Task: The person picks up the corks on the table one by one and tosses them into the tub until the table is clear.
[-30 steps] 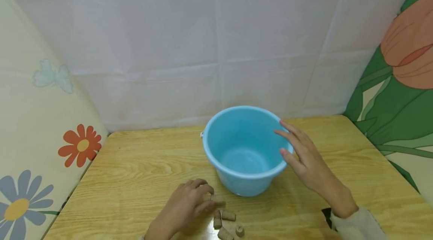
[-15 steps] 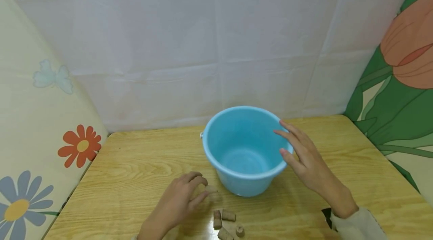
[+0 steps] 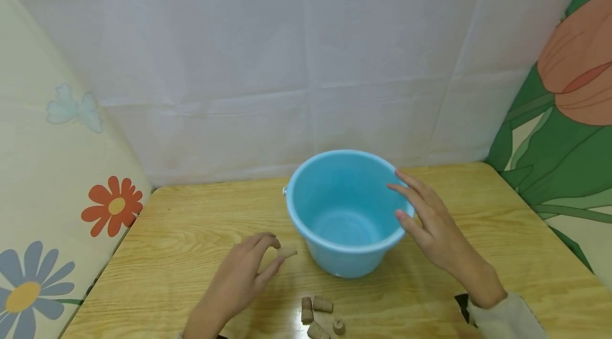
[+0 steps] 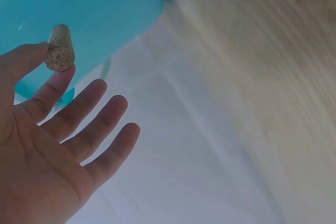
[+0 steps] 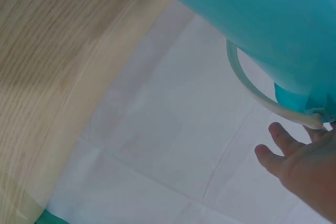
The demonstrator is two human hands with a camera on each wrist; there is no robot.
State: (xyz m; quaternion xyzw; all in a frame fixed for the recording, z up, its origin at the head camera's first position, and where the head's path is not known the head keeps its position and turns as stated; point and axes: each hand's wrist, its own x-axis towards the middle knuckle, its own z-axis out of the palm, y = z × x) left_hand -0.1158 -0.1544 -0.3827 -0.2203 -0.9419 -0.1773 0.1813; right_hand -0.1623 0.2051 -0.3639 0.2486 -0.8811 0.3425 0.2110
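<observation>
A tapered cork stopper [image 4: 61, 48] is pinched between the thumb and index finger of my left hand [image 3: 236, 275]. In the left wrist view, the other fingers of that hand spread out free. The hand is raised just left of a light blue bucket [image 3: 346, 262], and the cork [image 3: 287, 252] stays apart from its wall. My right hand [image 3: 437, 227] rests on the bucket's right rim, fingers extended and thumb over the edge. Seen from the right wrist, two of its fingers [image 5: 283, 139] stick out below the white handle [image 5: 244, 80]; the rest are mostly hidden.
Several more corks [image 3: 313, 318] lie in a loose group on the wooden table [image 3: 201, 222], in front of the bucket. A white cloth [image 3: 215, 62] hangs behind the table. Flower-printed panels [image 3: 569, 116] stand at both sides.
My left hand has lifted one cork from near the group and moved it up and to the left, beside the bucket. The right hand and bucket have stayed put.
</observation>
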